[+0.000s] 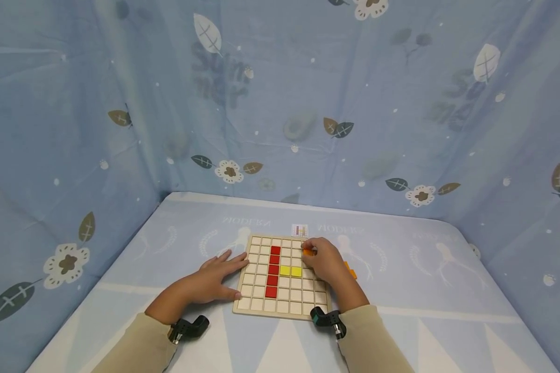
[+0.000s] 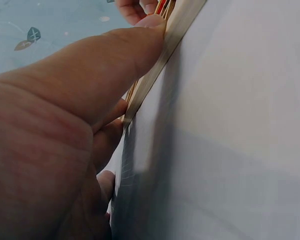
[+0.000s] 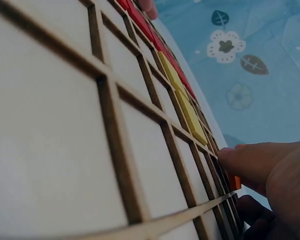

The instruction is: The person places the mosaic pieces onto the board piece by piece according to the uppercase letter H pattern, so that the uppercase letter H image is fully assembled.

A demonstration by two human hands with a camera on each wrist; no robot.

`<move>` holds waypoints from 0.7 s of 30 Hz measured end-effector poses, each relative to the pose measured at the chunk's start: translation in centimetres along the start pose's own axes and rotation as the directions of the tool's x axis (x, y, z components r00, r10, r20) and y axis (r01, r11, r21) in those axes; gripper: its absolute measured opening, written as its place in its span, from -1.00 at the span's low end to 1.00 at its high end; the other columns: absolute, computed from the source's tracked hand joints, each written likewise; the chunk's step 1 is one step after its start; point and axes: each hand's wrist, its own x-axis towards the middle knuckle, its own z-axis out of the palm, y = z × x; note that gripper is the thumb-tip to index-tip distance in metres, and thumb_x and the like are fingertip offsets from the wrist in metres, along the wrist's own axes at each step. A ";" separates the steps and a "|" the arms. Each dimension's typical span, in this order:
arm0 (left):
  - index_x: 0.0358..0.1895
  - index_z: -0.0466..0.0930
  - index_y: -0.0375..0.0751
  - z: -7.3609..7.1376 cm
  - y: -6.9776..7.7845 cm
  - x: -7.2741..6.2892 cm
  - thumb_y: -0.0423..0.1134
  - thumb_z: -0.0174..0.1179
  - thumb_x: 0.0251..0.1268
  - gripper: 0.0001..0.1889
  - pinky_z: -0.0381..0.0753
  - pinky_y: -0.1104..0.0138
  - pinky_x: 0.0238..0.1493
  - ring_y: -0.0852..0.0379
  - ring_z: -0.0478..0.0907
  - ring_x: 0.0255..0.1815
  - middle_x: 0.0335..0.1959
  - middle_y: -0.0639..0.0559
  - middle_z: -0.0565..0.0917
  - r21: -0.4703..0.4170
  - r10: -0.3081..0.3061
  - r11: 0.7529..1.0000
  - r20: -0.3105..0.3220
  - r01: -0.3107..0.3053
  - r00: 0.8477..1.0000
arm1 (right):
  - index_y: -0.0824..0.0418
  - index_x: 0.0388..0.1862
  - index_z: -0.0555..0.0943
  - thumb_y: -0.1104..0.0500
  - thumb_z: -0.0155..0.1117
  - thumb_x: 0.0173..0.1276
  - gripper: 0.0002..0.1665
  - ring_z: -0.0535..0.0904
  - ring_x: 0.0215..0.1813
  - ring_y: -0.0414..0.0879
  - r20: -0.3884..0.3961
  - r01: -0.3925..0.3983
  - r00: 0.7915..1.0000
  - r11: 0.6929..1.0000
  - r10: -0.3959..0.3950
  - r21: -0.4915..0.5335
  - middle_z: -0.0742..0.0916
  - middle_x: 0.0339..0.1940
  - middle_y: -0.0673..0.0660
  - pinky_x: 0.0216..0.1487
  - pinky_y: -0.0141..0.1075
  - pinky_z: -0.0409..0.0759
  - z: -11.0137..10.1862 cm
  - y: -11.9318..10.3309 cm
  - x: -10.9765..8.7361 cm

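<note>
A square wooden grid board (image 1: 280, 314) with white cells lies on the table. Several red tiles (image 1: 273, 270) form a column in it, and two yellow tiles (image 1: 296, 272) sit side by side to their right. Spread along the board's left edge, my left hand (image 1: 210, 280) touches the frame with straight fingers and thumb. My right hand (image 1: 324, 259) pinches an orange tile (image 1: 308, 252) at the board's upper right cells. In the right wrist view that orange tile (image 3: 234, 182) shows under the fingers; whether it is seated in a cell I cannot tell.
Beyond the board's far edge lies a small printed card (image 1: 300, 230) with a coloured grid pattern. More orange tiles (image 1: 352, 273) lie right of the board, partly behind the right forearm. A blue patterned curtain (image 1: 280, 103) encloses the table's back and sides.
</note>
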 end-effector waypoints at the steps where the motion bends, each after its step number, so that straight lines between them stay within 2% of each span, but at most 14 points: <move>1: 0.68 0.19 0.07 0.0 0.0 0.0 0.19 0.46 0.25 -0.01 -0.25 -0.37 0.59 -0.27 -0.29 0.76 0.75 0.10 0.04 0.000 0.002 1.000 0.001 -0.002 1.000 | 0.03 0.16 0.71 0.15 0.42 0.48 -0.70 0.61 0.26 0.09 -0.003 -0.002 1.000 1.000 0.002 0.005 0.66 0.25 0.10 0.19 0.02 0.64 0.0 0.1 0.0; 6: 0.69 0.18 0.04 -0.1 0.0 0.1 0.17 0.46 0.26 -0.01 -0.25 -0.37 0.60 -0.29 -0.30 0.76 0.75 0.08 0.04 0.008 0.013 1.000 0.004 -0.013 1.000 | 0.01 0.19 0.71 0.15 0.42 0.48 -0.67 0.61 0.31 0.13 -0.014 -0.004 1.000 1.000 0.004 0.016 0.68 0.28 0.10 0.21 0.05 0.64 0.1 0.4 0.3; 13: 0.68 0.19 0.09 0.1 -0.2 0.2 0.20 0.45 0.25 -0.02 -0.24 -0.37 0.60 -0.26 -0.29 0.76 0.75 0.11 0.04 0.009 0.001 1.000 -0.001 -0.001 1.000 | -0.05 0.15 0.71 0.08 0.46 0.45 -0.68 0.65 0.23 0.08 -0.049 -0.035 0.998 0.999 0.035 0.004 0.73 0.22 0.07 0.18 0.02 0.66 0.5 0.6 0.6; 21: 0.69 0.18 0.06 0.0 -0.1 0.0 0.20 0.44 0.27 -0.02 -0.23 -0.39 0.58 -0.31 -0.28 0.76 0.75 0.08 0.04 0.015 0.012 1.000 -0.005 -0.012 1.000 | 0.01 0.20 0.70 0.11 0.50 0.41 -0.61 0.63 0.25 0.09 -0.046 -0.019 0.999 1.000 0.018 -0.016 0.73 0.23 0.08 0.24 0.04 0.62 0.6 0.6 0.6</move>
